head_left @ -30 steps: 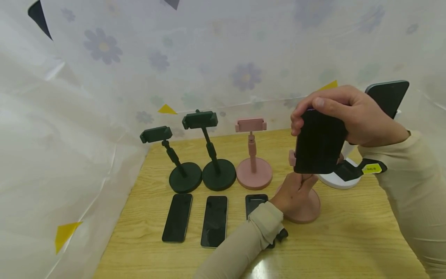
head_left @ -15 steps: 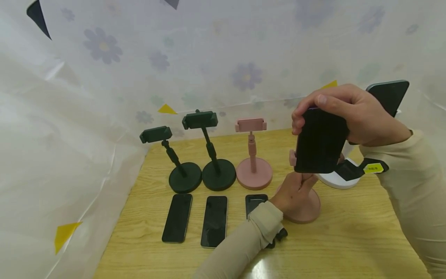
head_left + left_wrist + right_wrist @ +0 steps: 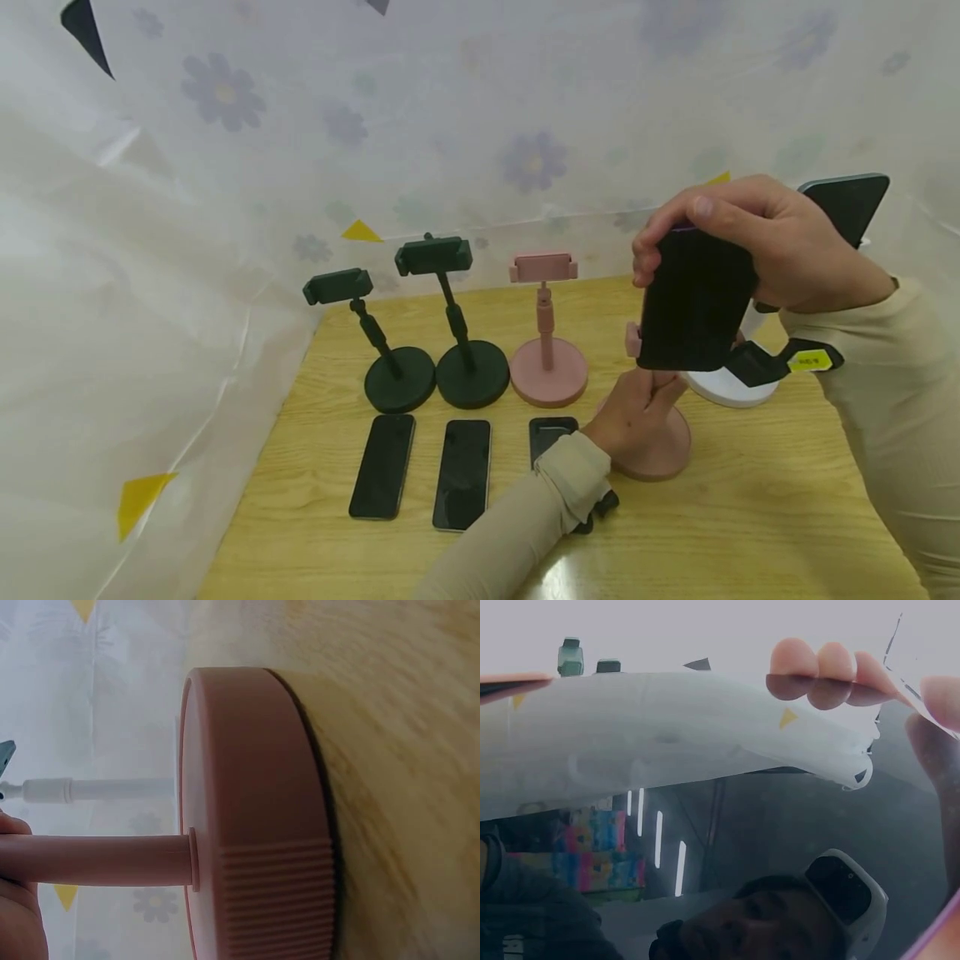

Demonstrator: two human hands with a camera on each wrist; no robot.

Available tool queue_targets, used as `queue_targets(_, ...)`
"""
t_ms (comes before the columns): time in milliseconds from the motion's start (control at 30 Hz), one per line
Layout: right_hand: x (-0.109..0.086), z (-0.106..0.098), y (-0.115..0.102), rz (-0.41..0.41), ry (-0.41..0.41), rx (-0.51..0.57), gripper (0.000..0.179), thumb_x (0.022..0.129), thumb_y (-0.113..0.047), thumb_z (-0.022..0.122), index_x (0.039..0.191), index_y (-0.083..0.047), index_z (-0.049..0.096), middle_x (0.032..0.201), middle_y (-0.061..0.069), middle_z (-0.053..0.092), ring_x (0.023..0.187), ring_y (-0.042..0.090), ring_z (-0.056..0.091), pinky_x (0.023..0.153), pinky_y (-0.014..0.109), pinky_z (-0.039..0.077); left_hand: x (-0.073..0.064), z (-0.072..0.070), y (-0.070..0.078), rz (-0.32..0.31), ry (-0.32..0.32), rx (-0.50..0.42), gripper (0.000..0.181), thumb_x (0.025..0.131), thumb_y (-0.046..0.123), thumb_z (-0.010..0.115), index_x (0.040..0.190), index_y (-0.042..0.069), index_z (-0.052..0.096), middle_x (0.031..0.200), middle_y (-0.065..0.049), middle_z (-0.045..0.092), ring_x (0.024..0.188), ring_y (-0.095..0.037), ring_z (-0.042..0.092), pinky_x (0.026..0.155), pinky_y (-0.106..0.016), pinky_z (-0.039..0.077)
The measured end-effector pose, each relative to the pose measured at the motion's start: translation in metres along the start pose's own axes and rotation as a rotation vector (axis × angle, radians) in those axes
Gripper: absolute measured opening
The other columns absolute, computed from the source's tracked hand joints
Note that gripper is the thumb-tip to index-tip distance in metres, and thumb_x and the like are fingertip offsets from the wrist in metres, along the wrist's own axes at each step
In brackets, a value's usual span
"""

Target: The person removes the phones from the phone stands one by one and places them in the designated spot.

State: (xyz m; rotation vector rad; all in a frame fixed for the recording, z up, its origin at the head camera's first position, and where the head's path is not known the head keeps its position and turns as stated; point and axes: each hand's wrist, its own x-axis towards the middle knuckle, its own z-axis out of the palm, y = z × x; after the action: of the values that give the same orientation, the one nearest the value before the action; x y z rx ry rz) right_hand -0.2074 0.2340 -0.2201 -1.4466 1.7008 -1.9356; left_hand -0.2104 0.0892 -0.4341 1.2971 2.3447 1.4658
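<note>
My left hand (image 3: 630,412) grips the pole (image 3: 105,860) of a pink phone stand, low down near its round base (image 3: 663,450), which rests on the table. A black-screened phone (image 3: 697,304) stands upright at the top of that stand, with a pink clamp jaw at its left edge. Over the phone's top edge curls my right hand (image 3: 776,242), its thumb on the screen side and its fingertips round the left upper edge. In the right wrist view the phone's glossy screen (image 3: 727,817) fills most of the frame, with the fingertips (image 3: 836,664) at its far edge.
Two dark green stands (image 3: 401,375) and another pink stand (image 3: 549,375) line the back left. A white stand (image 3: 731,387) holding a phone (image 3: 851,204) is behind my right arm. Phones (image 3: 381,467) lie in front, one (image 3: 551,429) partly under my left forearm.
The head view shifts slightly. My right hand and the upright phone appear a little further right and higher; the grips of both hands stay the same.
</note>
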Motion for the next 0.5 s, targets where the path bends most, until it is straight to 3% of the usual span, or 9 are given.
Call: queue_targets(500, 0.0015, 0.0002, -0.0013, -0.011, -0.001, 0.001, 0.043, 0.106, 0.004, 0.016, 0.119, 0.017, 0.055, 0.11, 0.018, 0.067, 0.101, 0.03, 0.065, 0.088, 0.036, 0.057, -0.0017, -0.0013, 0.0005, 0.024, 0.007, 0.02, 0.019, 0.108, 0.022, 0.04, 0.093, 0.009, 0.04, 0.077, -0.002, 0.041, 0.07, -0.003, 0.04, 0.067, -0.009, 0.036)
